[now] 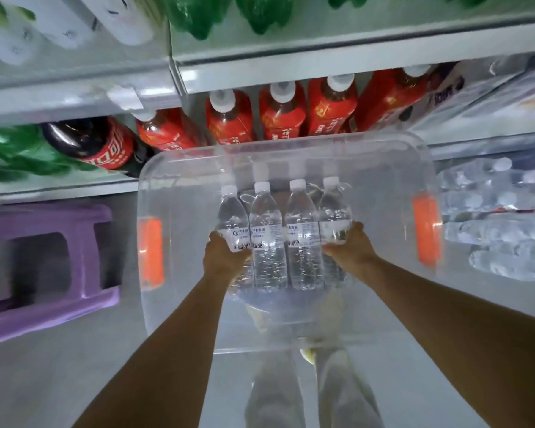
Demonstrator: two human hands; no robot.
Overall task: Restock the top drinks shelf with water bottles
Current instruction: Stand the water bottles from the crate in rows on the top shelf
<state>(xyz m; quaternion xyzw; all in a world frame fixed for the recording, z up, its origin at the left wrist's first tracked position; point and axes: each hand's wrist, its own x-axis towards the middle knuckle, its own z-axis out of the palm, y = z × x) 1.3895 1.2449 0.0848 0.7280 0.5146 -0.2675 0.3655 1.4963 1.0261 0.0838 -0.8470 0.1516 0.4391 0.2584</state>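
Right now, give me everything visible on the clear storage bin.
The clear storage bin is a see-through plastic tub with rounded corners and an orange latch handle on each short side. It sits on the floor below the shelves, lid off, beside a purple stool. Inside, four water bottles with white caps stand in a row, pressed between the left hand and right hand. Blur hides finer detail.

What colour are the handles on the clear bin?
Orange, one on each end of the bin; handles show in the head view.
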